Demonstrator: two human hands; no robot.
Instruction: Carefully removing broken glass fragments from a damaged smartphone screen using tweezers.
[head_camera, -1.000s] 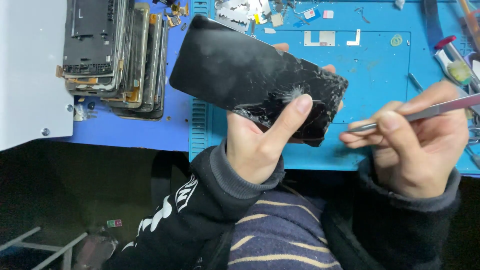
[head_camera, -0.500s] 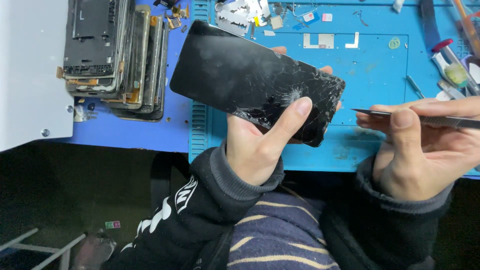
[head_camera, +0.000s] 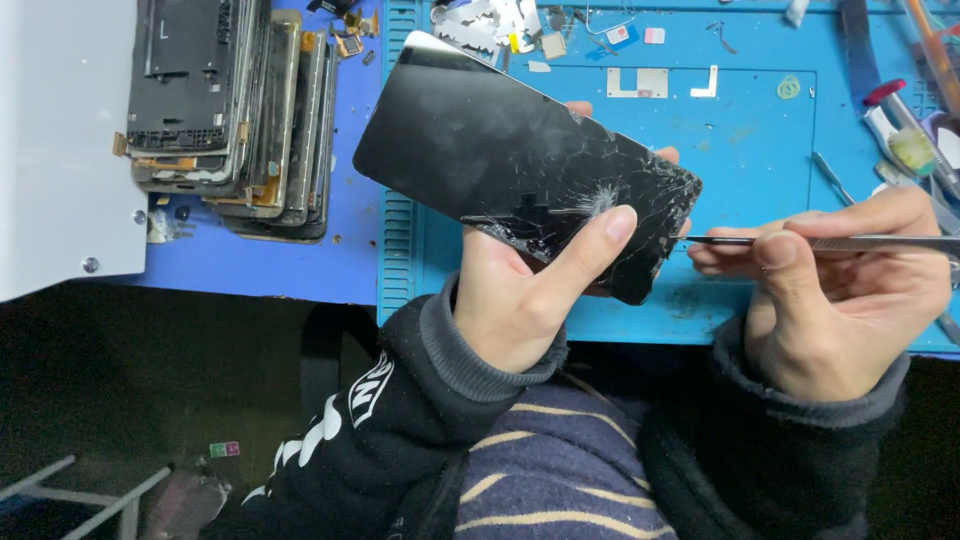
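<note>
My left hand (head_camera: 530, 290) grips a black phone (head_camera: 500, 150) with a cracked screen, thumb pressed on the shattered lower corner. The phone is tilted above the blue work mat (head_camera: 760, 130). In my right hand (head_camera: 840, 290) I pinch a thin metal pry tool (head_camera: 800, 242), held level. Its tip touches the phone's right edge by the cracks.
A stack of several dismantled phone frames (head_camera: 230, 110) lies at the back left. A white box (head_camera: 55, 140) sits at the far left. Small metal parts and scraps (head_camera: 520, 25) litter the mat's far edge. Tools (head_camera: 900, 130) lie at the right.
My right hand has turned the metal tool from slanted to level and brought its tip to the phone's right edge. The left hand has kept the phone nearly still.
</note>
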